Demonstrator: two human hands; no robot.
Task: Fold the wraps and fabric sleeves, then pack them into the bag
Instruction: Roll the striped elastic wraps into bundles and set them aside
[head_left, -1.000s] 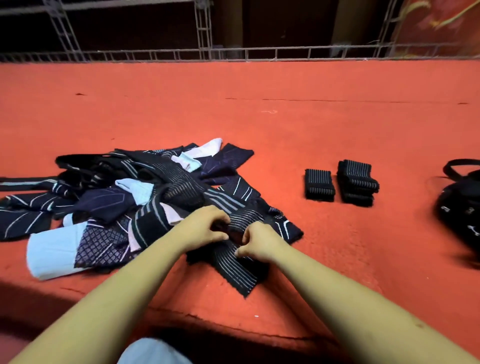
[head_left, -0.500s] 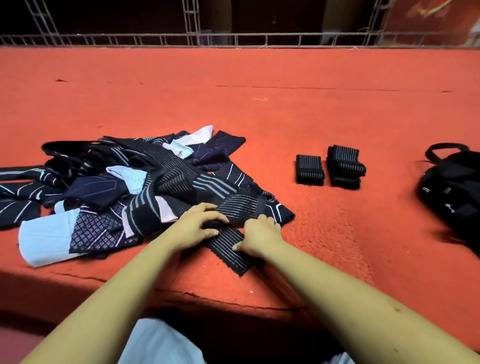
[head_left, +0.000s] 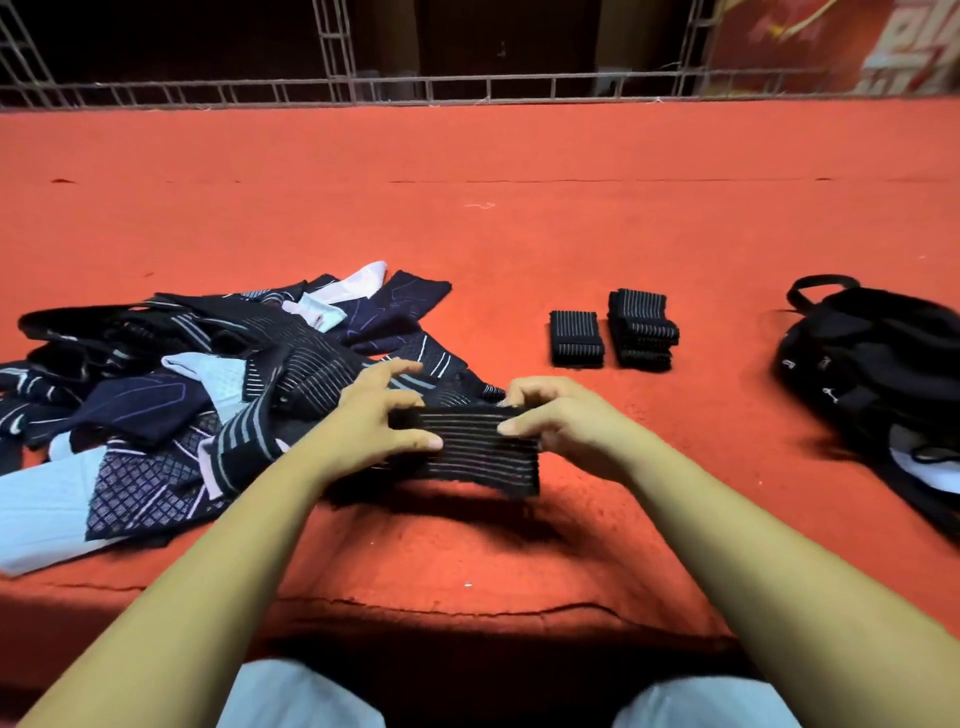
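Note:
A black wrap with thin grey stripes (head_left: 470, 452) is stretched flat between my hands, lifted a little above the red carpet. My left hand (head_left: 376, 413) pinches its left end, thumb below and fingers above. At the right end, my right hand (head_left: 558, 418) pinches it the same way. To the left lies a loose pile of dark striped wraps and pale blue and navy fabric sleeves (head_left: 171, 395). Folded wraps sit further back on the right: a single one (head_left: 576, 339) and a small stack (head_left: 643, 330). The black bag (head_left: 878, 384) lies at the far right.
Everything rests on a raised red-carpeted platform (head_left: 519, 218) whose front edge (head_left: 467, 605) runs just above my knees. A metal truss rail (head_left: 467, 85) lines the platform's far edge.
Both hands pulled one striped wrap out of the pile's right edge and lifted it off the carpet, drawing it out flat between them.

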